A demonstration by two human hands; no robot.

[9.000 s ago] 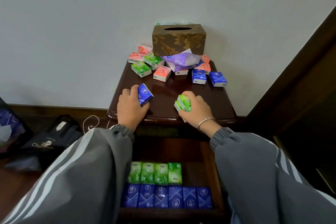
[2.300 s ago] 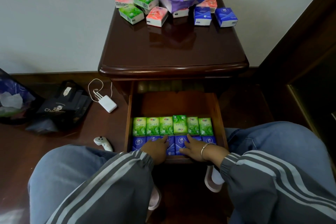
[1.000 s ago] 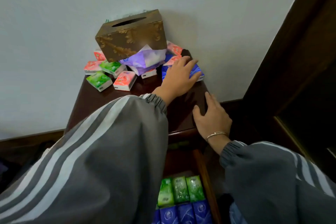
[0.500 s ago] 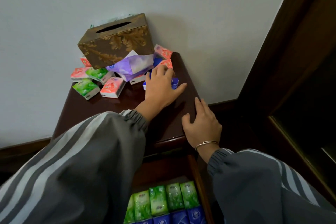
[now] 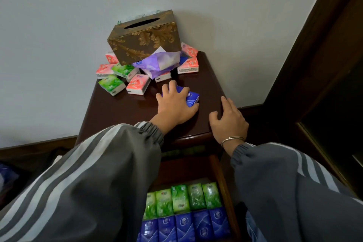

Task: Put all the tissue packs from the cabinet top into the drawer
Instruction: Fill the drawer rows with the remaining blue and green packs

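The blue packs sit on the right half of the cabinet top, under the left hand. Its grip holds them, with fingers curled over the top and thumb against the near side (how many packs lie beneath cannot be told). This looks like the pick-up step.

The next move would call for lifting them, drawing them back over the front edge and lowering them into the open drawer below. There a green row and a blue row stand tightly packed, and the bare room lies behind the green row. The left sleeve hides the drawer's left part, so room there cannot be judged.

The right hand rests flat, fingers straight, at the top's right edge, just beside the left hand. Further back, red packs and green packs crowd round a purple bag and a tissue box by the wall, so much of the job looks undone.
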